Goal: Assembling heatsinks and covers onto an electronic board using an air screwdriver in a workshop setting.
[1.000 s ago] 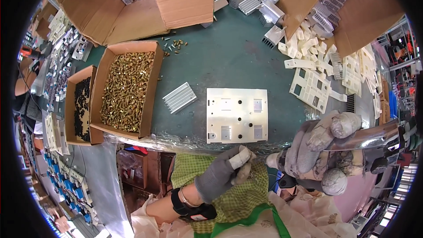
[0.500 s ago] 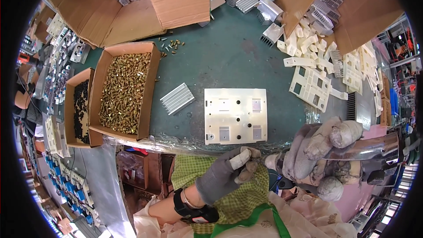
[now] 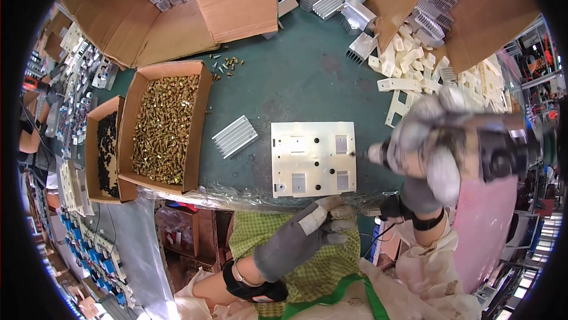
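My right hand (image 3: 435, 148), in a grey glove with wrapped fingertips, grips a power screwdriver (image 3: 500, 157). Motion blurs both. The driver's bit points left, near the right edge of a cream plastic plate (image 3: 293, 163) lying flat on the bench. Black fasteners and small metal pieces sit in the plate. My gloved left hand (image 3: 302, 231) is below the bench's front edge, its fingers stretched to the right and slightly apart, with nothing visible in them. A finned aluminium heat sink (image 3: 235, 137) lies left of the plate.
Cardboard trays of brass-coloured screws (image 3: 165, 124) and small black parts (image 3: 107, 154) stand at the left. Loose screws (image 3: 228, 65) lie behind them. Heat sinks (image 3: 328, 5) pile up at the back between open cartons (image 3: 236, 6). Cream plastic parts (image 3: 408, 59) heap at the back right.
My right hand has brought the screwdriver up from the bench's front edge to beside the plate. My left hand has come away from the driver's tip, its fingers loosening.
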### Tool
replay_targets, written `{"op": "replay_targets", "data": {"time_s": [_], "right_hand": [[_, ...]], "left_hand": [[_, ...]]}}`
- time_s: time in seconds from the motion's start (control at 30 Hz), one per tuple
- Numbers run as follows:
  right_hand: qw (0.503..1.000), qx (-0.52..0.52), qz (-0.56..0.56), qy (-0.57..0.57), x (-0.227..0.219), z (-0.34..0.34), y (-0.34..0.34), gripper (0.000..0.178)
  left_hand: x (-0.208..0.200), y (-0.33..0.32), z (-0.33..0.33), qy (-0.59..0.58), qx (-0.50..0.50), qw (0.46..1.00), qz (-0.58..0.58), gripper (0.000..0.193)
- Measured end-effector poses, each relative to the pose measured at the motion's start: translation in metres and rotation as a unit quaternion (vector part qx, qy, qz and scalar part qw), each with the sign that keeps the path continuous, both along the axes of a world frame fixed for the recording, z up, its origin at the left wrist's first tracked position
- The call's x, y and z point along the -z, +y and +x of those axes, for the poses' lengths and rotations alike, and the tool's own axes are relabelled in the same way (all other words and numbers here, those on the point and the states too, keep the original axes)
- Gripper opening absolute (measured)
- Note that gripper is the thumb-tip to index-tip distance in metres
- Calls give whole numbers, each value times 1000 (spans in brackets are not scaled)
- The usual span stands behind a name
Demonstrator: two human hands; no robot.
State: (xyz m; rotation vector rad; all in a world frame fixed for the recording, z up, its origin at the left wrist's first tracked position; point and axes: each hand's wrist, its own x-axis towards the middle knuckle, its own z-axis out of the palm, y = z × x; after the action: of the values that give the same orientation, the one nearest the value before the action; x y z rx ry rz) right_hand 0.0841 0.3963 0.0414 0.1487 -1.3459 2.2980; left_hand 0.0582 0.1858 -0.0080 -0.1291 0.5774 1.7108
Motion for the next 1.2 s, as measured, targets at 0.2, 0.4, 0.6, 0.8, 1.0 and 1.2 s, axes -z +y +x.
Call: {"op": "replay_targets", "data": {"time_s": [0.2, 0.4, 0.6, 0.8, 1.0, 1.2], "right_hand": [[992, 103, 68, -16, 14, -23, 7, 59], [969, 120, 209, -58, 11, -27, 7, 61], [959, 71, 272, -34, 19, -36, 11, 50], [956, 78, 278, -55, 1, -36, 7, 56], [996, -28, 71, -53, -33, -5, -11, 50], [994, -48, 44, -87, -46, 13, -24, 45]], "left_hand": [[0, -7, -10, 5, 35, 999, -3, 47], [3, -12, -16, 23, 64, 995, -79, 33], [9, -5, -19, 50, 27, 994, -99, 34], [-1, 4, -20, 55, -16, 989, -133, 33], [3, 2, -15, 55, -22, 996, -74, 28], [13, 8, -4, 17, -52, 998, -25, 29]]}}
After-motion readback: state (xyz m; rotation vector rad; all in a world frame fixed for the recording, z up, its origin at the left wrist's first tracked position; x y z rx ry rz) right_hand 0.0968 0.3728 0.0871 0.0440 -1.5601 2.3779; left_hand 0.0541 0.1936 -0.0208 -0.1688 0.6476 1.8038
